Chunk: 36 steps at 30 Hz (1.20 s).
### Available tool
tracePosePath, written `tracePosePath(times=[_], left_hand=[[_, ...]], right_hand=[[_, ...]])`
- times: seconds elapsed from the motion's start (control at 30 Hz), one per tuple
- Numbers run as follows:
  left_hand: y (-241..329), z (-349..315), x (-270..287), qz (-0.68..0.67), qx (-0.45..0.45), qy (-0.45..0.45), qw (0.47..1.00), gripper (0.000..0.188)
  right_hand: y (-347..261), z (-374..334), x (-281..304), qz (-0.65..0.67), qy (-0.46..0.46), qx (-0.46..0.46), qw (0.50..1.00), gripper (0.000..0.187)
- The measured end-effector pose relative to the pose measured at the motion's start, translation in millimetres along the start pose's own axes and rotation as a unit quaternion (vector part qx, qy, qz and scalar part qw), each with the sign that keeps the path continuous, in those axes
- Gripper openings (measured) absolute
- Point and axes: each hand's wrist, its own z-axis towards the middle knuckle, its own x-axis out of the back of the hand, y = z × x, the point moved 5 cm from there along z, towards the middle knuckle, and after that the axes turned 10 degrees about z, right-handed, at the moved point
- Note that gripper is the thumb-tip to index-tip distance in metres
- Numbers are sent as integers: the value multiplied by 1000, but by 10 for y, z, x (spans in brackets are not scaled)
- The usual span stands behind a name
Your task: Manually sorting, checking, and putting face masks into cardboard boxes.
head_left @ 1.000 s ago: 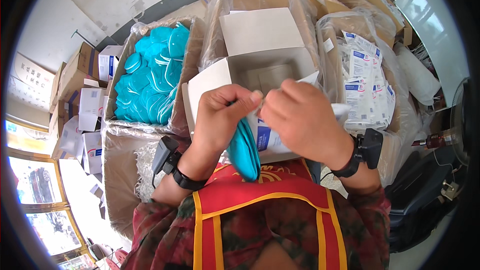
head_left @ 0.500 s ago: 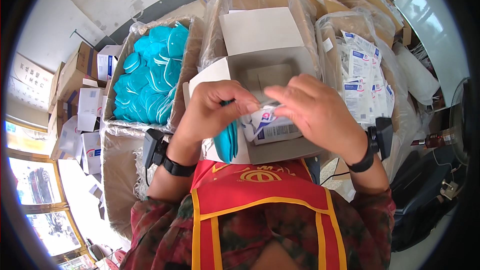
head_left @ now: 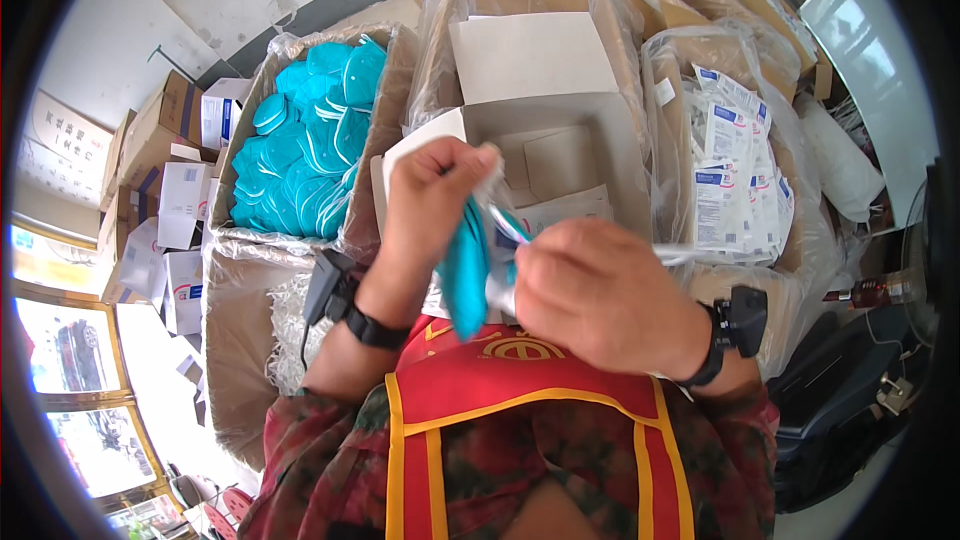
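My left hand [head_left: 435, 195] is closed, with the crumpled top of a clear and white plastic packet [head_left: 492, 190] at its thumb and fingers. Folded teal face masks [head_left: 463, 285] hang below that same hand. My right hand [head_left: 605, 290] is closed beside them, its fingers on the lower part of the packet, blurred by motion. What lies inside its fist is hidden. Both hands are over the near side of an opened white carton [head_left: 535, 60] with its flap raised. Inside the carton lies a pale printed packet [head_left: 565, 208], partly covered by my right hand.
On the left stands a plastic-lined box [head_left: 385, 130] heaped with teal face masks [head_left: 310, 140]. To the right, another lined box [head_left: 665, 140] holds several white printed packets [head_left: 730, 170]. A big lined carton [head_left: 610, 15] is behind the white one. White strips [head_left: 290, 325] fill a box at front left.
My left hand has risen a little and my right hand has dropped toward me, so the hands are farther apart. The packet is stretched between them and the carton's inside shows more.
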Motion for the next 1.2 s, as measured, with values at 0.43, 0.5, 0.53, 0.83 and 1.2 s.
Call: tracePosePath(times=[0.43,0.5,0.53,0.83,1.2], left_hand=[[605,-166,215,367,-287,31,884,31],[692,-302,141,318,-314,-70,892,33],[731,-398,52,262,-339,-173,887,35],[589,-456,-130,38,-68,-367,927,20],[423,-422,-231,183,-117,-298,929,38]], right_hand=[[324,-231,435,45,123,-125,984,13],[300,-201,424,56,116,-118,985,13],[281,-175,409,64,104,-111,986,12],[423,-270,330,175,137,-145,964,13],[274,-135,126,-83,74,-48,993,16]])
